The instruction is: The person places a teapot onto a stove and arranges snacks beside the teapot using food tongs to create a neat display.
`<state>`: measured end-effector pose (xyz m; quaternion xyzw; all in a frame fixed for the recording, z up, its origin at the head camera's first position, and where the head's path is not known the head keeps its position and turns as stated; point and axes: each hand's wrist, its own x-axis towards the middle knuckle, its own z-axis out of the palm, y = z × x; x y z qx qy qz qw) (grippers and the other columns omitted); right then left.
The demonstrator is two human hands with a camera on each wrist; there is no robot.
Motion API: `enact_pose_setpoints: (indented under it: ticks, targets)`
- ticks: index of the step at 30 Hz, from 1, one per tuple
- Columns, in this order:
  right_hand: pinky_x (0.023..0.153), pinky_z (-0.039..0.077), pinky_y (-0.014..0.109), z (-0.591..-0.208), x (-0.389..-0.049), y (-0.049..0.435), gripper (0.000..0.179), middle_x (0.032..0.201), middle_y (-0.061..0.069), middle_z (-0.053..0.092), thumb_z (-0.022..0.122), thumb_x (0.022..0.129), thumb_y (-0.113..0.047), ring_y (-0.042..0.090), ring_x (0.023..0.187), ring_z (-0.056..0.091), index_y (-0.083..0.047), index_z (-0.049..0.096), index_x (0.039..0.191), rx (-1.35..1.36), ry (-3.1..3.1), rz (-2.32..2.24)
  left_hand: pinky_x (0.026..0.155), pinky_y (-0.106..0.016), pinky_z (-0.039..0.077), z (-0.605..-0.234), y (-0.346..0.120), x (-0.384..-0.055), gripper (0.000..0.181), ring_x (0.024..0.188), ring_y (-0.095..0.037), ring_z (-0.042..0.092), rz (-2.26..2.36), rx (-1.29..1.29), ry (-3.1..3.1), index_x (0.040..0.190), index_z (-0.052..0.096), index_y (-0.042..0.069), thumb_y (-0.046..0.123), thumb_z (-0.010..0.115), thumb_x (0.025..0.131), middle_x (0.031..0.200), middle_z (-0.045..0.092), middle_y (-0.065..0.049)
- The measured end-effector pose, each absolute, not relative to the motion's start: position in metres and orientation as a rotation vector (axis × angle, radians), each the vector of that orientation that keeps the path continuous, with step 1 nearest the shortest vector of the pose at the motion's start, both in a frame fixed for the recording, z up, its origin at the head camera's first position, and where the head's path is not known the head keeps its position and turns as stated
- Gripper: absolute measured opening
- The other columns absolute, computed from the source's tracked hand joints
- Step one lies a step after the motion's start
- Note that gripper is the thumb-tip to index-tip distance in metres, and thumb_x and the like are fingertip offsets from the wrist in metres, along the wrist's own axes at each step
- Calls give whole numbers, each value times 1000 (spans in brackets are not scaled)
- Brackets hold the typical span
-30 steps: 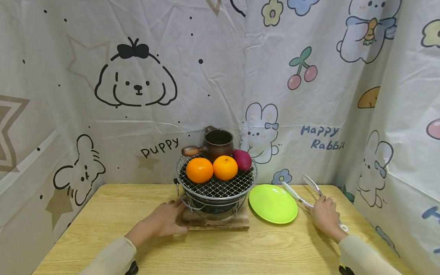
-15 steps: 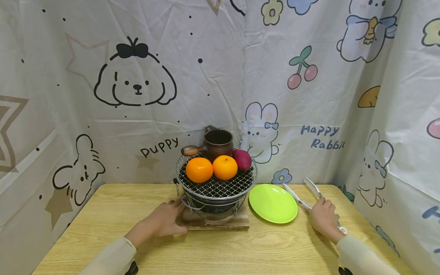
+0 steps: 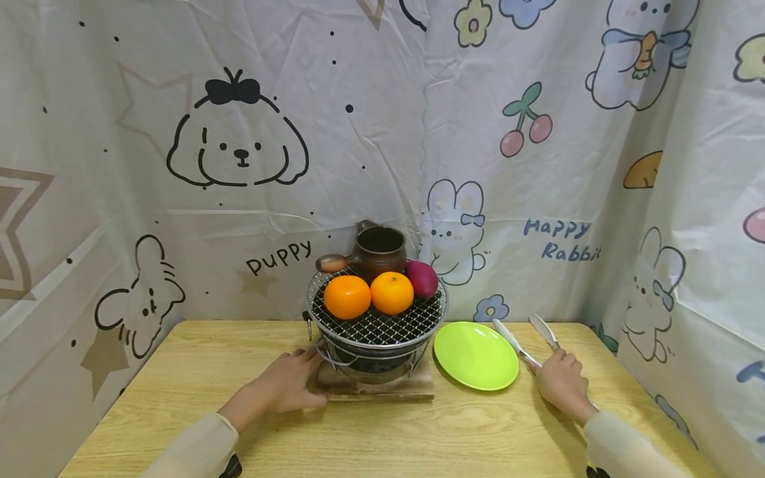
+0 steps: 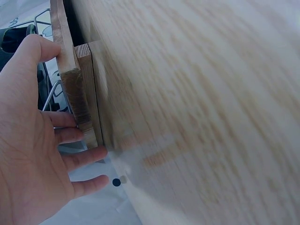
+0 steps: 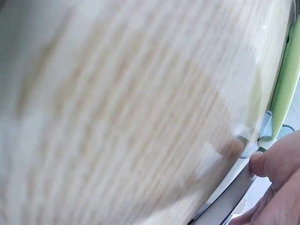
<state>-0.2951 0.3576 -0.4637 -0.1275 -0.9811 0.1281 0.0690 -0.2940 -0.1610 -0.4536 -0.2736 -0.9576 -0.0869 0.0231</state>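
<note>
Risk, as a judgement: the oranges (image 3: pixel 347 297) (image 3: pixel 392 293), the purple sweet potato (image 3: pixel 422 279) and the brown clay pot (image 3: pixel 379 250) sit loose on the mesh of the small grill (image 3: pixel 376 322); any nudge to the wooden base (image 3: pixel 375 386) under the grill could roll fruit off or tip the pot. The tongs (image 3: pixel 526 338) lie just right of the green plate (image 3: pixel 475 355), itself right of the grill; a careless lift could clip the plate rim and skid it on the counter (image 3: pixel 382 431)

Left hand (image 3: pixel 285 384): grip spread, fingers fairly straight, fingertips (image 4: pixel 70 135) touching the base's edge left of the grill, thumb lying along it, holding nothing

Right hand (image 3: pixel 558 381): grip curled round the tongs' handle end, right of the plate; tong arms splayed apart, pointing away from the person. Wrist view shows a fingertip (image 5: pixel 262 164) pressed on the metal; how tight, cannot tell
</note>
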Motion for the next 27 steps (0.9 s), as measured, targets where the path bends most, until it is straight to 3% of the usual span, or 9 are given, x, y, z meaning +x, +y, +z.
enact_pose_setpoints:
  ticks: [16, 27]
  targets:
    - [85, 45, 67, -461, -299, 357, 72, 113, 49, 41, 48, 105, -36, 62, 111, 46, 30, 27, 127, -443, -3002, 354, 108, -65, 41, -450, -162, -290, 97, 133, -42, 51, -218, -879, -2916, 154, 41, 4, 63, 65, 81, 156, 47, -18]
    - [91, 43, 69, -457, -301, 358, 84, 121, 51, 38, 47, 103, -44, 64, 117, 43, 29, 24, 137, -396, -3013, 367, 103, -58, 46, -453, -166, -292, 96, 129, -39, 56, -150, -909, -2828, 151, 45, 4, 67, 63, 81, 148, 55, -16]
